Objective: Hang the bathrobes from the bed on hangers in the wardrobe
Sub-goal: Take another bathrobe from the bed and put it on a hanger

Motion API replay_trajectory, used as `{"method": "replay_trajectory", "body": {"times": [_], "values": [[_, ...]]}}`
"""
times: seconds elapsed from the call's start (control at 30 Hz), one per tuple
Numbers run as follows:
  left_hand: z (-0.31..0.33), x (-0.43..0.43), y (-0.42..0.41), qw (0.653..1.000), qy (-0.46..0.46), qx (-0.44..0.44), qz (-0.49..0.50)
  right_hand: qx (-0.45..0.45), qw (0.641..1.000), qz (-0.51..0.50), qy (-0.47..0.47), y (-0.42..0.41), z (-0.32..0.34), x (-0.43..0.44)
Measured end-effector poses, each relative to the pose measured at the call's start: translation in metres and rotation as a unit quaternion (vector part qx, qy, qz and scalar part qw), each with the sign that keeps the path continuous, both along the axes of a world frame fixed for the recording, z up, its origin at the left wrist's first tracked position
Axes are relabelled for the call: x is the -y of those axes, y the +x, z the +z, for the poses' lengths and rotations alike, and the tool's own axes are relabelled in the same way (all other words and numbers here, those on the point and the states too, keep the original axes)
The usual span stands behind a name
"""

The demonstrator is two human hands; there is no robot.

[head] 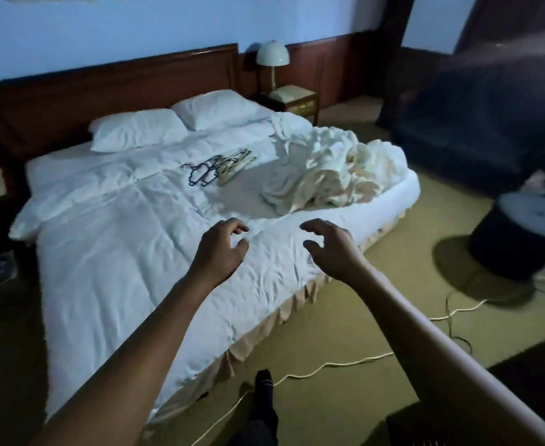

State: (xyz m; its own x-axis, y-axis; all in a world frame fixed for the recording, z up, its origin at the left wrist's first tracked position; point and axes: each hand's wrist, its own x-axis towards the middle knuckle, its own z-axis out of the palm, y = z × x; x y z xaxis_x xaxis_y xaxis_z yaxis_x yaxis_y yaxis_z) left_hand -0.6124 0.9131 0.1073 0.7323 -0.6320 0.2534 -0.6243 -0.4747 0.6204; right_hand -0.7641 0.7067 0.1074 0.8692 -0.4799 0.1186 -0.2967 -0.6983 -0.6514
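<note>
A crumpled heap of white and cream bathrobes (pixel 338 173) lies on the right side of the bed (pixel 110 252), near its edge. A small pile of hangers (pixel 219 167), some dark and some pale, rests on the duvet in the middle of the bed, left of the robes. My left hand (pixel 221 249) and my right hand (pixel 332 249) are both stretched out over the bed's near corner, fingers curled and apart, holding nothing. Both hands are well short of the robes and hangers. No wardrobe can be made out.
Two pillows (pixel 139 130) lie by the dark wooden headboard. A lamp (pixel 272 56) stands on a bedside table (pixel 296 99). A dark armchair (pixel 464 123) and a round dark stool (pixel 522 239) are on the right. A pale cable (pixel 329 365) runs across the carpet by my foot (pixel 263 381).
</note>
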Motion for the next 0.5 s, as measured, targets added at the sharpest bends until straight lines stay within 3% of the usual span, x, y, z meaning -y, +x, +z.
{"method": "replay_trajectory", "body": {"times": [0.27, 0.5], "values": [[-0.012, 0.209, 0.106, 0.99, -0.007, -0.009, -0.14, -0.023, 0.99, -0.14, -0.015, 0.058, -0.012, 0.151], [-0.019, 0.338, 0.201, 0.984, 0.034, -0.025, -0.171, -0.045, 0.98, -0.192, -0.018, 0.132, -0.019, 0.251]]}}
